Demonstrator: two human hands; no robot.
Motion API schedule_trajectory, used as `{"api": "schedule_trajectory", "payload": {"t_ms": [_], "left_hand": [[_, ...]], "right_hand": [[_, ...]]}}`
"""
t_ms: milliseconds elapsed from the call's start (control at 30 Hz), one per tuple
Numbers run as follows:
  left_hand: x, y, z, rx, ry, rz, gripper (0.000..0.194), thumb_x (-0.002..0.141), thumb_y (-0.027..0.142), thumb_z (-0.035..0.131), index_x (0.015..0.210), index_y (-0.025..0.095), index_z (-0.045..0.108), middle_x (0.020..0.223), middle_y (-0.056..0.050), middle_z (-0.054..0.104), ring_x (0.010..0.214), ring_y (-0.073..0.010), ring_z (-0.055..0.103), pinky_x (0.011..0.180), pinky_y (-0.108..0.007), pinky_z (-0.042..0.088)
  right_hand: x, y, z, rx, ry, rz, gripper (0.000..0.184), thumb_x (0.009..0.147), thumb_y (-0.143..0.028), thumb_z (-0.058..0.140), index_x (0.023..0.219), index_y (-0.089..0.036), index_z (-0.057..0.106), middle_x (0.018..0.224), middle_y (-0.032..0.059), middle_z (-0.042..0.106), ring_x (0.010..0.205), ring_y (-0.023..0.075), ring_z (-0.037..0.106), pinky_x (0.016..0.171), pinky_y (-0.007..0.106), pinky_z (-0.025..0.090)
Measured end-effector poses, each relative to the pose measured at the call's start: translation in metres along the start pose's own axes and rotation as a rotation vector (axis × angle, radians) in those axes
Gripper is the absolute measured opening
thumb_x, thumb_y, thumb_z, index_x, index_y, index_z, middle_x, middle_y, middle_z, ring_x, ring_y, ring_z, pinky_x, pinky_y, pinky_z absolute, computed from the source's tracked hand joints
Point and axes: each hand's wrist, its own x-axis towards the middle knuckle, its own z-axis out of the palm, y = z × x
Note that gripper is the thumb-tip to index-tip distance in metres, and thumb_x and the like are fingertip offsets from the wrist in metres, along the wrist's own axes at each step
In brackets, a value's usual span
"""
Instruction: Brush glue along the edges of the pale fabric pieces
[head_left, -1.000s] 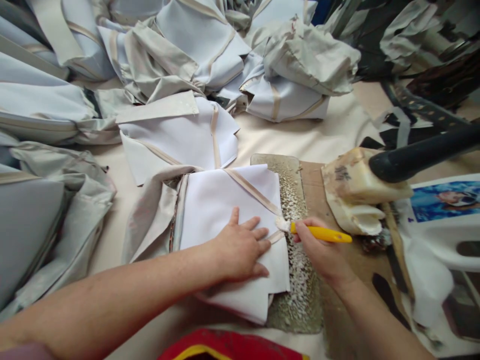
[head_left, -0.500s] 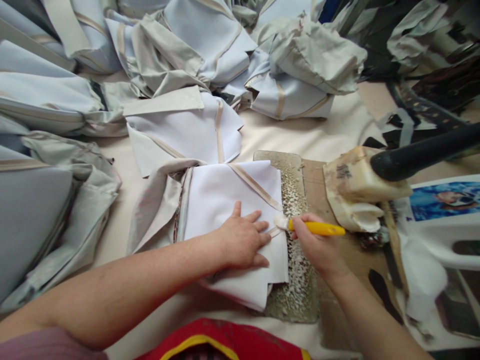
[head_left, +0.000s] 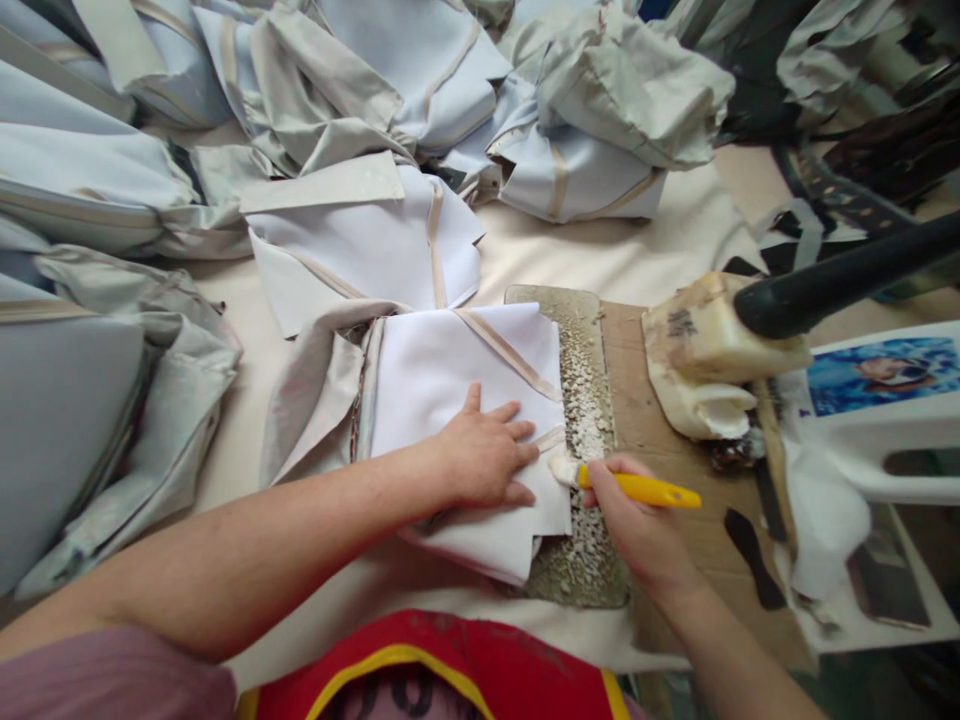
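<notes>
My left hand (head_left: 491, 452) lies flat with fingers spread on a white fabric piece (head_left: 427, 375) that has beige tape strips across it. Grey lining cloth (head_left: 319, 400) bunches at the piece's left side. In my right hand (head_left: 637, 515) is a paintbrush (head_left: 641, 488) with a yellow handle, gripped close to the bristles. Its white-coated bristle end meets the fabric near the right edge. That edge rests over a board (head_left: 585, 370) crusted with whitish, glue-like residue.
A cut-open plastic container (head_left: 697, 330) with a black handle-like tube stands at right on cardboard (head_left: 630, 350). A dark flat strip (head_left: 752, 558) lies below it. Several similar fabric pieces (head_left: 367, 235) pile up behind and at left. A white stool (head_left: 855, 440) stands far right.
My right hand has moved the brush down along the fabric's right edge, from above the lower tape strip to below it. My left hand stays in place on the fabric.
</notes>
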Motion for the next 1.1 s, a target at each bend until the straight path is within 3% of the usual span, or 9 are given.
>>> {"api": "schedule_trajectory", "payload": {"t_ms": [133, 200, 367, 533, 633, 800, 933, 1033, 1100], "left_hand": [[0.0, -0.001, 0.002, 0.002, 0.006, 0.005, 0.044, 0.08, 0.055, 0.055, 0.114, 0.027, 0.061, 0.129, -0.008, 0.054, 0.127, -0.0353, 0.036, 0.097, -0.072, 0.012], [0.001, -0.001, 0.003, 0.004, 0.01, 0.009, 0.045, 0.08, 0.055, 0.054, 0.114, 0.027, 0.06, 0.129, -0.009, 0.054, 0.126, -0.0352, 0.036, 0.096, -0.073, 0.012], [0.001, 0.001, 0.002, 0.018, -0.019, -0.002, 0.043, 0.081, 0.055, 0.053, 0.114, 0.028, 0.06, 0.131, -0.007, 0.052, 0.129, -0.0331, 0.033, 0.1, -0.068, 0.012], [0.001, 0.002, 0.0, 0.029, -0.033, -0.004, 0.045, 0.082, 0.055, 0.052, 0.116, 0.028, 0.059, 0.133, -0.007, 0.05, 0.13, -0.0322, 0.032, 0.103, -0.065, 0.01], [0.001, 0.002, 0.0, 0.032, -0.039, -0.008, 0.045, 0.082, 0.056, 0.052, 0.117, 0.028, 0.058, 0.134, -0.006, 0.05, 0.13, -0.0319, 0.031, 0.103, -0.064, 0.01], [0.0, 0.001, 0.001, 0.026, -0.035, -0.008, 0.047, 0.082, 0.056, 0.051, 0.118, 0.027, 0.057, 0.136, -0.007, 0.048, 0.131, -0.0325, 0.03, 0.102, -0.066, 0.008], [-0.001, 0.001, -0.001, 0.029, -0.026, 0.001, 0.046, 0.082, 0.056, 0.051, 0.118, 0.028, 0.057, 0.135, -0.007, 0.048, 0.132, -0.0325, 0.03, 0.102, -0.065, 0.01], [-0.002, 0.001, -0.003, 0.039, -0.026, -0.003, 0.046, 0.082, 0.056, 0.05, 0.118, 0.028, 0.057, 0.135, -0.007, 0.049, 0.131, -0.0322, 0.031, 0.102, -0.064, 0.013], [-0.003, 0.002, -0.005, 0.044, -0.028, -0.009, 0.047, 0.082, 0.057, 0.05, 0.118, 0.028, 0.056, 0.134, -0.007, 0.05, 0.131, -0.0323, 0.032, 0.102, -0.065, 0.015]], "right_hand": [[-0.053, 0.015, -0.007, -0.046, -0.027, 0.143, 0.036, 0.082, -0.048, 0.048, 0.06, -0.02, 0.053, 0.054, -0.0013, 0.054, 0.054, 0.015, 0.051, 0.057, 0.027, 0.038], [-0.064, 0.015, -0.011, -0.027, -0.008, 0.183, 0.036, 0.082, -0.048, 0.048, 0.06, -0.02, 0.052, 0.053, -0.0014, 0.053, 0.053, 0.015, 0.05, 0.056, 0.027, 0.038], [-0.049, 0.012, -0.012, 0.072, 0.128, 0.085, 0.032, 0.081, -0.047, 0.052, 0.066, -0.019, 0.056, 0.061, 0.0015, 0.059, 0.06, 0.0167, 0.055, 0.061, 0.028, 0.042], [-0.057, 0.027, -0.01, -0.044, -0.029, 0.055, 0.037, 0.083, -0.048, 0.049, 0.061, -0.02, 0.056, 0.058, 0.0005, 0.058, 0.057, 0.0153, 0.054, 0.058, 0.027, 0.04], [-0.071, 0.033, -0.016, -0.052, 0.007, 0.073, 0.038, 0.083, -0.05, 0.049, 0.06, -0.02, 0.056, 0.053, -0.0001, 0.056, 0.052, 0.0155, 0.053, 0.052, 0.026, 0.04], [-0.076, 0.028, -0.019, -0.102, -0.053, -0.078, 0.035, 0.087, -0.044, 0.046, 0.064, -0.02, 0.058, 0.057, 0.0004, 0.057, 0.054, 0.0157, 0.055, 0.052, 0.026, 0.041], [-0.074, 0.022, -0.024, -0.19, 0.018, -0.271, 0.026, 0.088, -0.035, 0.049, 0.068, -0.021, 0.06, 0.06, 0.0002, 0.059, 0.055, 0.0151, 0.056, 0.054, 0.025, 0.043], [-0.07, 0.023, -0.027, -0.178, -0.046, -0.423, 0.021, 0.088, -0.029, 0.049, 0.071, -0.022, 0.059, 0.067, 0.0006, 0.062, 0.062, 0.0149, 0.06, 0.059, 0.024, 0.045], [-0.065, 0.023, -0.028, -0.185, -0.017, -0.476, 0.016, 0.088, -0.027, 0.05, 0.075, -0.022, 0.06, 0.071, 0.0005, 0.064, 0.065, 0.015, 0.061, 0.062, 0.024, 0.047]]}}
